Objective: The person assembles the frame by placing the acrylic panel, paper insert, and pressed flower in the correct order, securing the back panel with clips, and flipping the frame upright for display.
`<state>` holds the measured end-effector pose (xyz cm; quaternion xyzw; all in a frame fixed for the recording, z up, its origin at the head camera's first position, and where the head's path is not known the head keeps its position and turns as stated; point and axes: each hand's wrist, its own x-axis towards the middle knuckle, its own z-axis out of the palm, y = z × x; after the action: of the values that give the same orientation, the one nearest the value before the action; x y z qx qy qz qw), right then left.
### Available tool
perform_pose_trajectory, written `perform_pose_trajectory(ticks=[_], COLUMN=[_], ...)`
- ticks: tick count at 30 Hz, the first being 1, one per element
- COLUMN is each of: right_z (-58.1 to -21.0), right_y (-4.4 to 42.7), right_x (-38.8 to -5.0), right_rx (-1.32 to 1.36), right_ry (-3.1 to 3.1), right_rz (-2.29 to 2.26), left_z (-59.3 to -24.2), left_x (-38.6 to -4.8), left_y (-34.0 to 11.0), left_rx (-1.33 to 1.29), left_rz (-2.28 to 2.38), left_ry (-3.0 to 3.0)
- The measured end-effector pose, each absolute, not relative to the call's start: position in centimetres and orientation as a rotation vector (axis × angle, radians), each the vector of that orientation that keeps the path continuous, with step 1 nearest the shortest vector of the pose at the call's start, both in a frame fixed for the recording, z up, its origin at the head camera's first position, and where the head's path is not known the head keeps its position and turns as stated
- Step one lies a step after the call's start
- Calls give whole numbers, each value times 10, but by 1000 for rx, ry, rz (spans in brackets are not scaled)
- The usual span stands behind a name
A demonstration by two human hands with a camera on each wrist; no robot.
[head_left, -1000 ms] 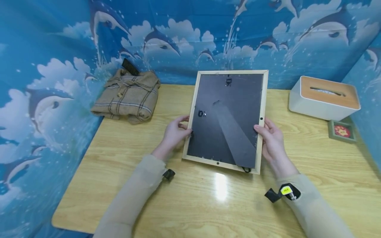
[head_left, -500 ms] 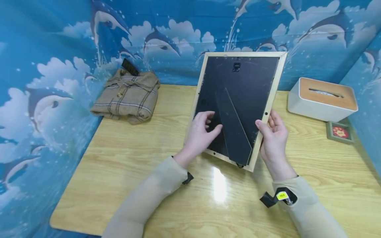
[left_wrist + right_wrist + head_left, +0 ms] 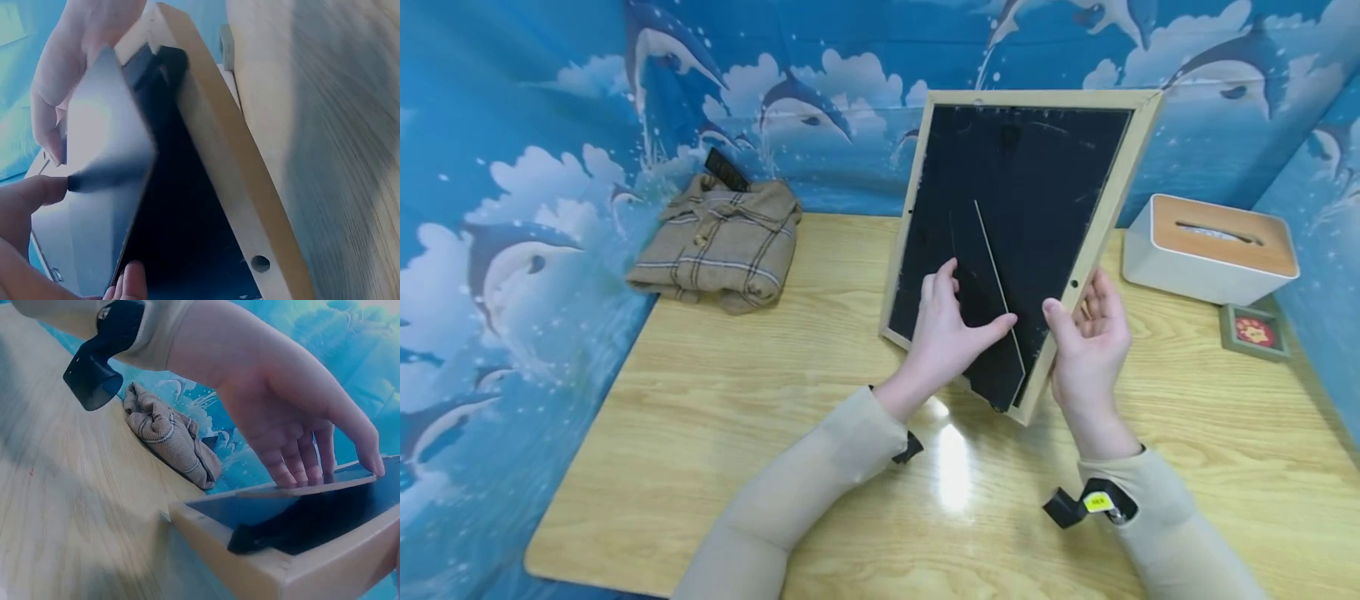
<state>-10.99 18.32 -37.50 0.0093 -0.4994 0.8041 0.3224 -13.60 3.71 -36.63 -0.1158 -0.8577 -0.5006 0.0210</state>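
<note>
A picture frame (image 3: pixel 1060 167) with a black backboard and pale wooden rim is held tilted above the table, its back toward me. My right hand (image 3: pixel 1090 354) grips the right rim, thumb on the back face and fingers behind. My left hand (image 3: pixel 943 325) spans the black stand leg (image 3: pixel 996 367), thumb on its right edge and fingertips at its left. In the left wrist view the stand leg (image 3: pixel 112 144) sits raised off the backboard at its lower end. The right wrist view shows the left hand (image 3: pixel 294 400) holding it by both edges. The frame's front is hidden.
A folded plaid shirt (image 3: pixel 722 242) lies at the table's back left. At the back right stands a white tissue box (image 3: pixel 1210 258) with a wooden lid, beside a small green frame (image 3: pixel 1255 333) with a red centre. Dolphin-print curtains (image 3: pixel 820 108) surround the wooden table (image 3: pixel 715 417).
My left hand has left the frame's left rim and moved right onto the stand leg. The frame has tipped more upright and turned, its top shifting up and right. The right hand keeps its grip.
</note>
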Motion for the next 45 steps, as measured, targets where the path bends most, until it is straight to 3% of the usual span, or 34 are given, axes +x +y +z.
perform_pose_trajectory(ticks=[17, 27, 34, 45], right_z=[-376, -377, -386, -401], right_y=[176, 166, 147, 129], right_x=[-105, -93, -91, -86], right_rx=[148, 247, 279, 274], right_ry=[-1440, -1597, -1499, -1450], right_rz=[1917, 1496, 1404, 1275], left_z=[-361, -375, -382, -386], left_x=[-147, -159, -175, -193], left_y=[24, 14, 3, -25], left_rx=[-413, -652, -991, -1170], left_rz=[-1755, -2044, -2160, -1811], left_ry=[-2634, -2507, -2387, -2577])
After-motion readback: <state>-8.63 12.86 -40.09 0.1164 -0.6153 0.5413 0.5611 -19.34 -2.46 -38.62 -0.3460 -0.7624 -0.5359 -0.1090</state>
